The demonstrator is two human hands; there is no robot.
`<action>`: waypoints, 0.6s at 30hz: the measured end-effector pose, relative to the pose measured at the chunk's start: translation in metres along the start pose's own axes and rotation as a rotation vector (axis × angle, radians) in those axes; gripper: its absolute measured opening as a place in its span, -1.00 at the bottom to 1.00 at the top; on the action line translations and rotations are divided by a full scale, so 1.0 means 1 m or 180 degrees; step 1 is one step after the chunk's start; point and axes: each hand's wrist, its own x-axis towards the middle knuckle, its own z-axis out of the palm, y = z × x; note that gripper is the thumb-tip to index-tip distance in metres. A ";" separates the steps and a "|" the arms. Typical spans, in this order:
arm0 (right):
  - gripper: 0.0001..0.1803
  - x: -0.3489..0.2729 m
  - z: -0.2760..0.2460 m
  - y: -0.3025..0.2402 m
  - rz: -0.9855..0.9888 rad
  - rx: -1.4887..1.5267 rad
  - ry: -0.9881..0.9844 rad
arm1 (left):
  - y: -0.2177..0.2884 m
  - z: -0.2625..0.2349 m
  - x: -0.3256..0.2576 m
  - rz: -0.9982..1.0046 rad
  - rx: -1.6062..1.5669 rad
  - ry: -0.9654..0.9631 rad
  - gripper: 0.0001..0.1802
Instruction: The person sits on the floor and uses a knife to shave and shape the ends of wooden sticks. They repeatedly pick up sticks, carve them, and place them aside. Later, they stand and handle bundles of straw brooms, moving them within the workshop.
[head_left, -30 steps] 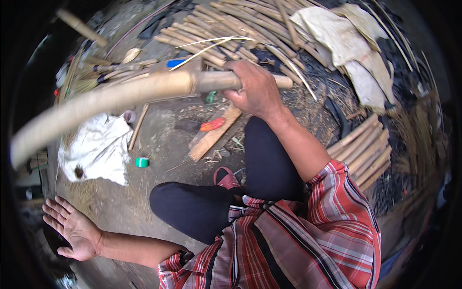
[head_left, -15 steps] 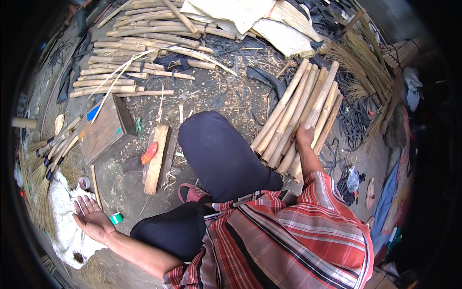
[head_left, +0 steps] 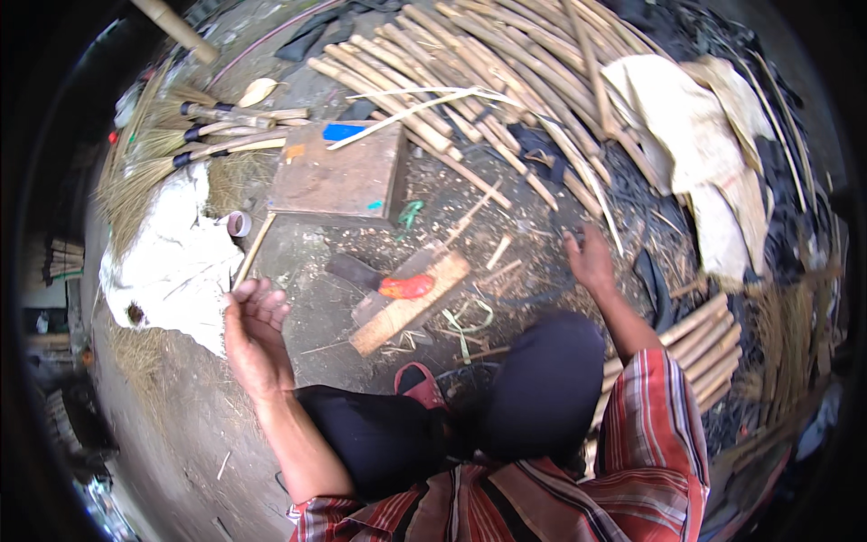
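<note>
- Left hand (head_left: 255,327): centre left, raised, empty, fingers loosely curled apart.
- Right hand (head_left: 589,257): right of centre, empty, fingers spread on littered ground near bamboo sticks (head_left: 470,86).
- Cleaver (head_left: 384,282): centre, on a plank (head_left: 411,303).

Dirt ground (head_left: 298,262), bamboo poles (head_left: 470,81), flat wooden board (head_left: 339,176), wooden block (head_left: 411,303), white sack (head_left: 172,262), brooms (head_left: 172,135)
</note>
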 end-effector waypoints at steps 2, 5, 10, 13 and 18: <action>-0.54 0.065 0.052 -0.036 -0.0537 -0.0280 -0.0373 | -0.005 0.016 0.000 -0.0043 0.0272 0.0027 -0.55; -0.49 0.141 0.129 -0.088 -0.0379 -0.0627 -0.1045 | -0.014 0.037 0.003 -0.0256 0.0529 -0.0040 -0.58; -0.35 0.204 0.225 -0.149 -0.0280 -0.0286 -0.0715 | -0.023 0.053 0.002 -0.0350 0.1076 -0.0417 -0.58; -0.33 0.219 0.256 -0.160 -0.0333 -0.0205 -0.0666 | -0.025 0.051 0.000 -0.0351 0.1216 -0.0606 -0.61; -0.44 0.230 0.268 -0.148 -0.0474 -0.0028 -0.0628 | -0.026 0.039 0.009 -0.0344 0.1257 -0.0594 -0.64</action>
